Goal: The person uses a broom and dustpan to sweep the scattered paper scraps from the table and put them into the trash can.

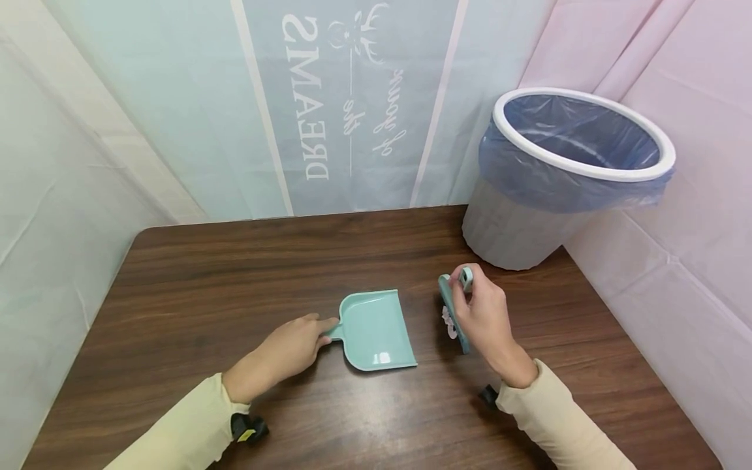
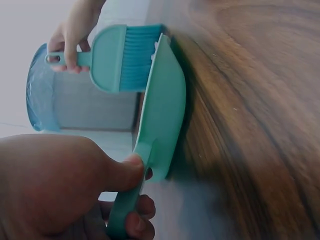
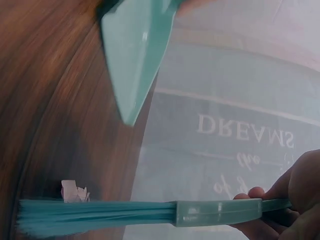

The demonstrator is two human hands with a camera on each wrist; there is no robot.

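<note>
My left hand grips the short handle of a mint-green dustpan, which lies on the wooden table with its straight front edge facing right. In the left wrist view, thumb and fingers close round that handle. To the right of the pan, my right hand holds a small matching hand brush by its handle, bristles pointing down at the tabletop. Some crumpled scraps of pale paper lie against the bristles, on the side toward the dustpan, with a gap of bare wood between.
A grey waste bin with a white rim and a blue liner bag stands at the table's back right corner. Pale printed cloth hangs behind the wooden table, and white sheeting flanks it left and right.
</note>
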